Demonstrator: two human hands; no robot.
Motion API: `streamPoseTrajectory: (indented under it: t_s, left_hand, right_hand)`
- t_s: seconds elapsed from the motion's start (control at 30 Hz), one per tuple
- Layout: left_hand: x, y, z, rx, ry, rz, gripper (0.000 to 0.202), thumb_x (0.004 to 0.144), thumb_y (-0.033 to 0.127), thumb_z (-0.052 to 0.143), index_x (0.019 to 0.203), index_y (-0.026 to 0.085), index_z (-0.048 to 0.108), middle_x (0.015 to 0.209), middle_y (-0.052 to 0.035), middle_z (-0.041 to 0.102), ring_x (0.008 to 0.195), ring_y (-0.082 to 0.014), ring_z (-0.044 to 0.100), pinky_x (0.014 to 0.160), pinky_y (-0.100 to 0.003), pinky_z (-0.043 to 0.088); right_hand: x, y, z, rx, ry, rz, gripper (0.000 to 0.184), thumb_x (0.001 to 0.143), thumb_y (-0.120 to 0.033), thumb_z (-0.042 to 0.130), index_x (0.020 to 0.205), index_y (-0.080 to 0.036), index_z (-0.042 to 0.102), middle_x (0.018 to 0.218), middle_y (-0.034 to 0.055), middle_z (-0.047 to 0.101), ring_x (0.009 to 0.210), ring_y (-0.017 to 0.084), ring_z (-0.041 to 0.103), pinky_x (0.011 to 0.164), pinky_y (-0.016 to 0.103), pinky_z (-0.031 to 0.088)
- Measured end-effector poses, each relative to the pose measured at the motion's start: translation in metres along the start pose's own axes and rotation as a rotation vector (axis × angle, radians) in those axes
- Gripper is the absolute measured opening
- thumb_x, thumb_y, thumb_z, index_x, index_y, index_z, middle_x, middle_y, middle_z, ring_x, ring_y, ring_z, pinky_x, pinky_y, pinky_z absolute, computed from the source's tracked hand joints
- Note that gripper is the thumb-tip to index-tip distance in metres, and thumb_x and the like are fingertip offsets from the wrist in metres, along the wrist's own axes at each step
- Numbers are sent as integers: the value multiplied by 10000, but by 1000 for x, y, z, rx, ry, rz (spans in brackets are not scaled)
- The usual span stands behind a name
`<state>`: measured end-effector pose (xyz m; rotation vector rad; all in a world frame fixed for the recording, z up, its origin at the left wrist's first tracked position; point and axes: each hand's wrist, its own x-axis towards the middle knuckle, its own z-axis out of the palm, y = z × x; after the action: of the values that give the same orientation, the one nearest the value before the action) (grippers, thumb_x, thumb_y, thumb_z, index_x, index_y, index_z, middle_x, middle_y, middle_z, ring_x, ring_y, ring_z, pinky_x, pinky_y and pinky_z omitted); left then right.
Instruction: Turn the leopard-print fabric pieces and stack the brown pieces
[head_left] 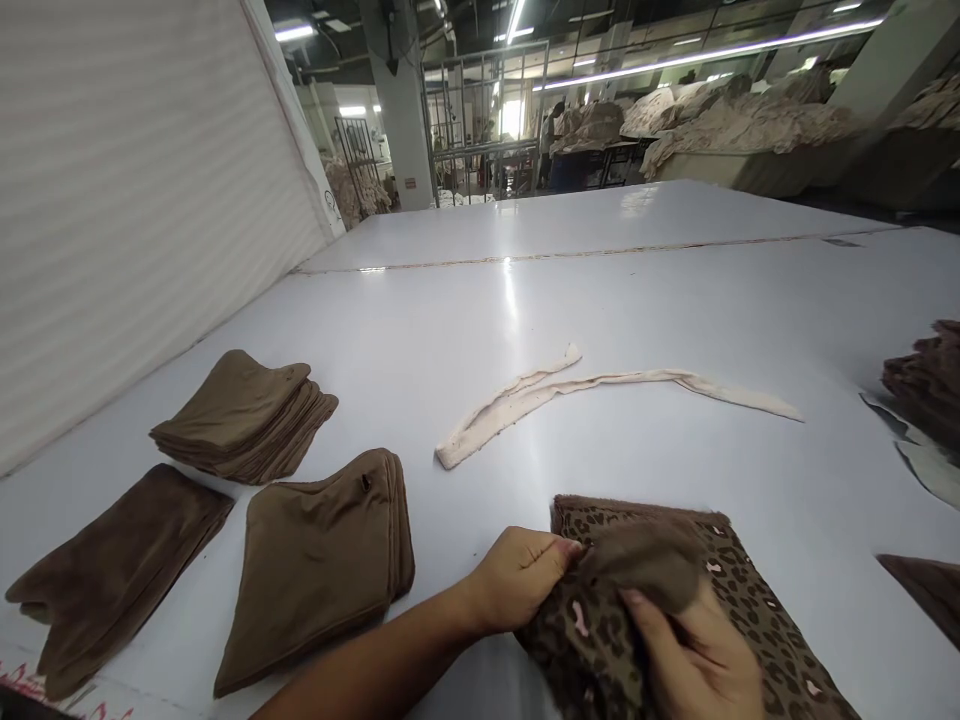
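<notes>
My left hand [517, 578] is closed in a pinch on the near-left edge of a brown leopard-print fabric stack [757, 600] lying on the white table [600, 290]. My right hand [701, 660] grips a plain brown fabric piece [649, 565] on top of that stack, fingers curled under it. A cream fabric strip [570, 395] lies loose just beyond the stack.
Three stacks of brown cut pieces sit at the left: one at the back [247, 415], one at the near left [112, 570], one in the middle [319, 560]. More dark fabric [926, 380] lies at the right edge. A white ribbed wall [135, 200] borders the left.
</notes>
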<state>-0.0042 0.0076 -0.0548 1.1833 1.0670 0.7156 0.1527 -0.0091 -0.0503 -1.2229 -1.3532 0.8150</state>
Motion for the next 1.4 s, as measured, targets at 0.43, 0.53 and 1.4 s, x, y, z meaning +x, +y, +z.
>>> streamPoseTrajectory:
  t_s: [0.43, 0.53, 1.4]
  left_hand:
    - [-23, 39, -5, 812, 580, 567, 331, 860, 464, 464, 713, 171, 515, 665, -21, 540, 626, -154, 472, 585, -280, 366]
    - [-18, 34, 8, 1013, 484, 699, 351, 892, 443, 423, 689, 171, 512, 657, -37, 562, 608, -167, 493, 532, -286, 341]
    - [-27, 21, 3, 1085, 538, 681, 205, 864, 352, 495, 757, 176, 494, 714, -36, 560, 658, -180, 471, 577, -303, 346]
  right_hand:
    - [12, -7, 13, 65, 299, 374, 357, 591, -524, 708, 648, -184, 615, 618, 20, 621, 654, 207, 562, 597, 281, 457]
    - [7, -13, 17, 213, 233, 453, 355, 605, -512, 704, 559, -201, 540, 468, -19, 509, 455, 139, 449, 430, 253, 380]
    - [13, 10, 22, 22, 45, 305, 392, 680, -477, 691, 938, -182, 672, 1086, 59, 651, 1128, 283, 519, 1047, 404, 299]
